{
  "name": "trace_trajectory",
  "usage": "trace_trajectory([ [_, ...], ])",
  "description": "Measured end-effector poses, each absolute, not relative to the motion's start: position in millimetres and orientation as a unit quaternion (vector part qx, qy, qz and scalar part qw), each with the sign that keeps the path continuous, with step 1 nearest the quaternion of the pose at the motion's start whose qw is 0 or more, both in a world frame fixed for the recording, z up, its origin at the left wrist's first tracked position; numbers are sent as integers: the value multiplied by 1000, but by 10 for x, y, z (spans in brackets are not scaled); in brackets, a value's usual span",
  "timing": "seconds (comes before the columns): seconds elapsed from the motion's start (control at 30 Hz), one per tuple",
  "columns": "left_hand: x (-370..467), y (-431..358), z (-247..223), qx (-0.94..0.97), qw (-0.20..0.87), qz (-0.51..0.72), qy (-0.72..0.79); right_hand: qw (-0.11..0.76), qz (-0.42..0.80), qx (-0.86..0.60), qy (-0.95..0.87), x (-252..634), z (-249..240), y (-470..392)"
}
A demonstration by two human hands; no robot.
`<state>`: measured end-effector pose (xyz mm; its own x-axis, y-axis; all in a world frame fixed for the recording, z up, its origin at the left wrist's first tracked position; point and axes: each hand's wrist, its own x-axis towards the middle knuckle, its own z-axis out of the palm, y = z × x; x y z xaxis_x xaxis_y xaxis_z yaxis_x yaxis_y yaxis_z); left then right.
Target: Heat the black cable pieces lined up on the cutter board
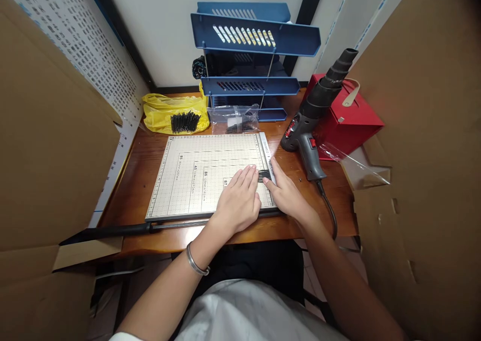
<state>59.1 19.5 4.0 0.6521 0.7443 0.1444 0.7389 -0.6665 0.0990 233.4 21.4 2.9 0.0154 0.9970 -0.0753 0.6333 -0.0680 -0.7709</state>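
Observation:
A paper cutter board (180,181) with printed size grids lies on the wooden table, its long black-handled blade arm (131,229) along the near edge. Several thin black strips (264,176) lie side by side near the board's right edge. My left hand (240,198) rests flat on the board, fingers stretched out together, its fingertips at the strips' left ends. At the right edge of the board is my right hand (286,191), with fingers extended and thumb apart, the thumb touching the strips' right part. What lies beneath my left palm is hidden.
Behind the board, a pile of short black pieces (185,122) sits on a yellow bag (154,113), beside a clear bag (235,120). A blue rack (259,85) stands at the back. A heat gun (313,115) and red box (351,120) are right. Cardboard walls flank both sides.

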Motion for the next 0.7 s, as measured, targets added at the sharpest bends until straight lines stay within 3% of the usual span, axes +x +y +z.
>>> trace_trajectory([
  [0.43,598,193,49,913,14,79,401,296,318,-697,-571,2522,103,111],
  [0.7,597,191,52,911,15,79,405,283,311,-653,-630,2399,109,140],
])
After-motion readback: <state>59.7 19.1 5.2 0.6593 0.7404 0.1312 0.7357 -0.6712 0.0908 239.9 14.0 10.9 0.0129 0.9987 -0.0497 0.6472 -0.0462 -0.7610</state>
